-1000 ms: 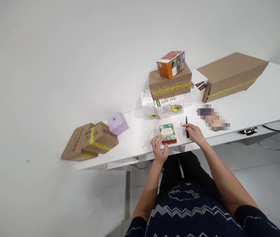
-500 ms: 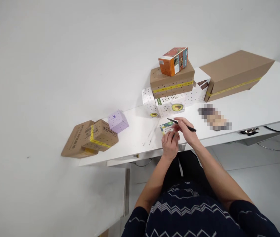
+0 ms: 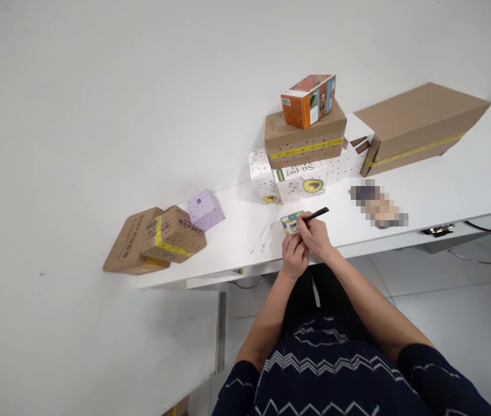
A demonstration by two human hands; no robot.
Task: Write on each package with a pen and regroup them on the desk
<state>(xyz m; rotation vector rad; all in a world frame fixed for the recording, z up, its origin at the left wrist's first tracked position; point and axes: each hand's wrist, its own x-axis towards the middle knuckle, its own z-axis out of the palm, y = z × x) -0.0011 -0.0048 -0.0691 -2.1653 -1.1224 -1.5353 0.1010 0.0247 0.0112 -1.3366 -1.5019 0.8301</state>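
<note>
My right hand (image 3: pixel 316 236) grips a black pen (image 3: pixel 317 214), whose rear end points up to the right. The pen's tip is hidden by my fingers over a small green and white box (image 3: pixel 292 222) with printed text. My left hand (image 3: pixel 295 254) lies against the near side of that box, close beside my right hand, with its fingers curled together. What those fingers hold, if anything, is hidden.
Behind my hands, a white avocado box (image 3: pixel 301 184) supports a brown carton (image 3: pixel 306 141) and an orange box (image 3: pixel 297 110). A long carton (image 3: pixel 423 130) lies right, near a pixelated patch. Left stand a purple box (image 3: pixel 206 211) and brown cartons (image 3: pixel 176 234) on the white table (image 3: pixel 237 242).
My right hand has turned and come down onto the small box, so the pen now points the other way. The left hand has shifted slightly nearer me. The view has moved a little.
</note>
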